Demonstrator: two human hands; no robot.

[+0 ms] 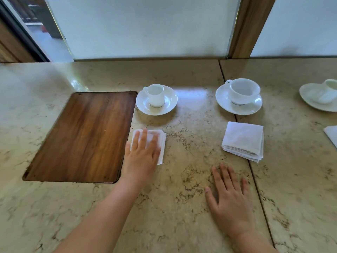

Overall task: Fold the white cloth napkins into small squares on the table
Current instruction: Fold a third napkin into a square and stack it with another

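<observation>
**Left hand flat on a folded napkin, right hand flat on the counter**

The left hand (142, 154) lies palm down with straight, slightly spread fingers on a small folded white napkin (160, 143). The napkin sits just right of the wooden inlay (82, 136) set into the stone counter (182, 207), and its right edge and near right corner show beyond the hand; the rest lies under the palm and fingers. The fingertips and the far part of the napkin are blurred, so the layers there cannot be told apart.

The right hand (229, 199) rests palm down on bare counter, fingers straight and slightly spread, holding nothing. It is nearer than the left hand and to its right, well apart from the napkin under the left hand.

A second folded napkin (243, 140), a thicker square with stacked layers showing at its near edge, lies beyond the right hand and slightly to its right, not touching it, across a seam in the counter.

Farther back, a small straight cup on a saucer (156, 101) stands beyond the left hand's napkin, and a wider cup on a saucer (238, 97) stands beyond the second napkin. At the right edge another cup and saucer (321, 96) and the corner of another white cloth (331, 136) are partly in view.
</observation>
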